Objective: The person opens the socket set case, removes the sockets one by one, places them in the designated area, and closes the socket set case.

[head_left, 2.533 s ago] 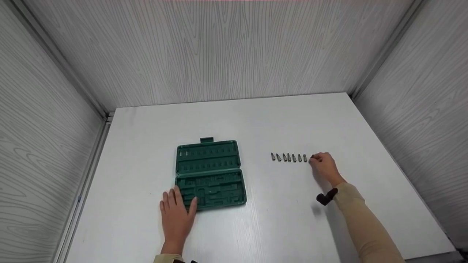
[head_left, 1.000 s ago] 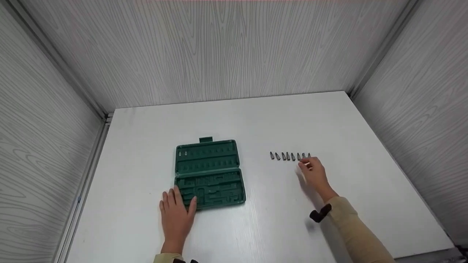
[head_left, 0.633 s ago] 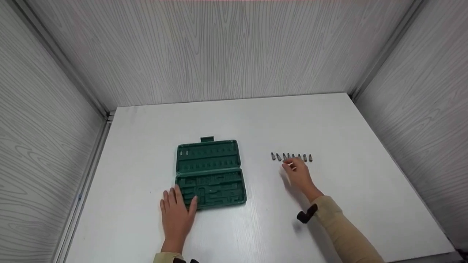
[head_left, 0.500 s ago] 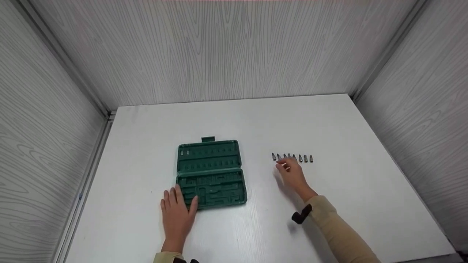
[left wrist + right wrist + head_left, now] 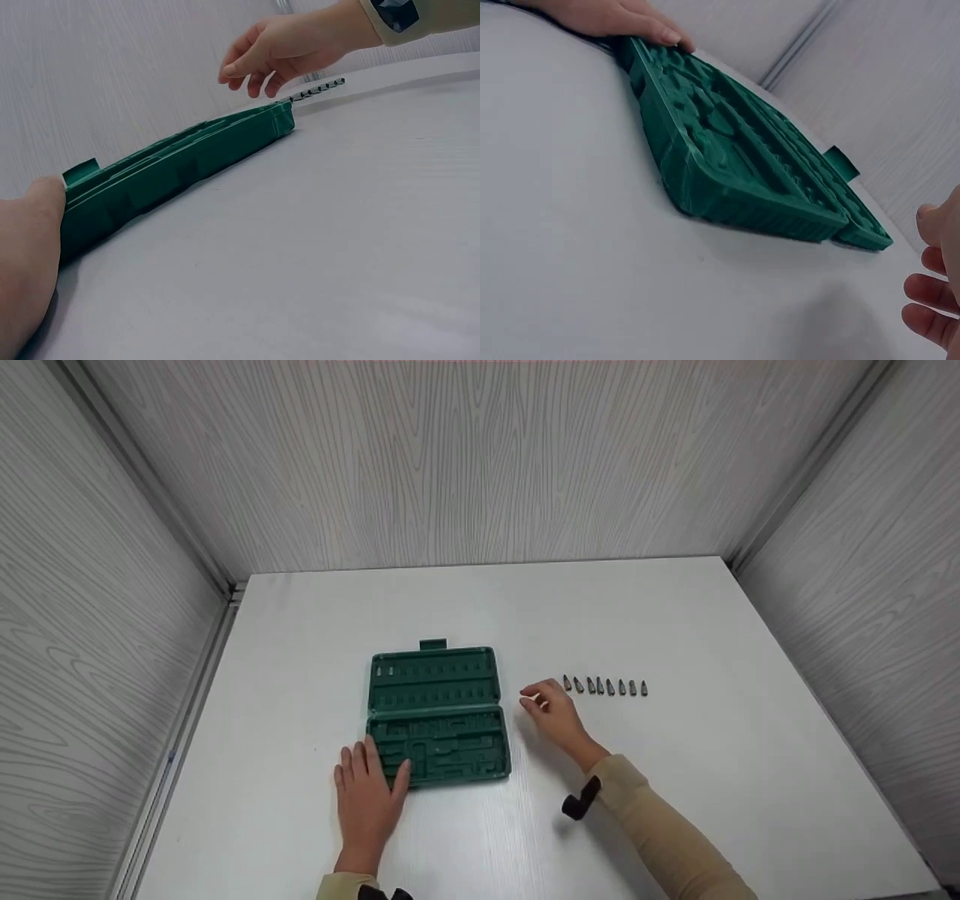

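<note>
An open green bit case (image 5: 439, 709) lies flat, its moulded slots facing up. Two small silver bits (image 5: 391, 670) sit at the left end of its far half. My left hand (image 5: 367, 802) rests on the near left corner, fingers straight, with the thumb over the front edge. To the right of the case, several screwdriver bits (image 5: 600, 686) lie in a row. Between row and case hovers my right hand (image 5: 553, 714), fingers loosely bent with nothing visible in them; the left wrist view shows this right hand (image 5: 289, 49) above the table past the case's far end.
The white table (image 5: 720, 780) is enclosed by grey wood-grain panels (image 5: 480, 465) at the back and both sides. A latch tab (image 5: 433, 644) sticks out from the far edge of the case.
My right hand has left the right end of the row, where a bit now lies, and travelled left along the bits to near the case. The left hand stays put.
</note>
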Demonstrator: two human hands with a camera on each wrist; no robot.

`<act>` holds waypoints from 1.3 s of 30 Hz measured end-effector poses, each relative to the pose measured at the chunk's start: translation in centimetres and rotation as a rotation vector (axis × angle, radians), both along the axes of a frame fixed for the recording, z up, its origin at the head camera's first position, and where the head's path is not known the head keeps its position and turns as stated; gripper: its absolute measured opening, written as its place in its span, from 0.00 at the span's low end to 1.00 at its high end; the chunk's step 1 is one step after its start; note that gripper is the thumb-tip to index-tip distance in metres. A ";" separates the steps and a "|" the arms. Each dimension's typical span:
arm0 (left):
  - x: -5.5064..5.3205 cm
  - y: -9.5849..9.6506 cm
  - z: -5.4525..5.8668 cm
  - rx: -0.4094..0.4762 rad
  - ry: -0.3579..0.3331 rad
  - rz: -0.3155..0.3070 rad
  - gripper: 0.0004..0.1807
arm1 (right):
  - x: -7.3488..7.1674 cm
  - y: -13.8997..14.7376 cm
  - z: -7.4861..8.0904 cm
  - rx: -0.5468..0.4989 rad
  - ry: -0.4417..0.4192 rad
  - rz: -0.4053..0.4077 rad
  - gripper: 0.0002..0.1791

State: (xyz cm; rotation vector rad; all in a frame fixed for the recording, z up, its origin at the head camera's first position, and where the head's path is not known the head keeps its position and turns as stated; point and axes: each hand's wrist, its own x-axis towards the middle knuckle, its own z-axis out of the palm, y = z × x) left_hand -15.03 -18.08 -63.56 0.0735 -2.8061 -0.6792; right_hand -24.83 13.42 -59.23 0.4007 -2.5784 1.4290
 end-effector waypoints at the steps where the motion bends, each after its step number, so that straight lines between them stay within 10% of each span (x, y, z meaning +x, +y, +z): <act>1: 0.0 0.0 0.0 -0.001 0.001 0.000 0.48 | -0.2 -0.5 0.1 -0.001 0.008 0.012 0.09; 39: -0.2 0.1 0.3 -0.014 -0.055 0.026 0.50 | -5.8 -15.9 2.0 0.158 -0.069 0.228 0.14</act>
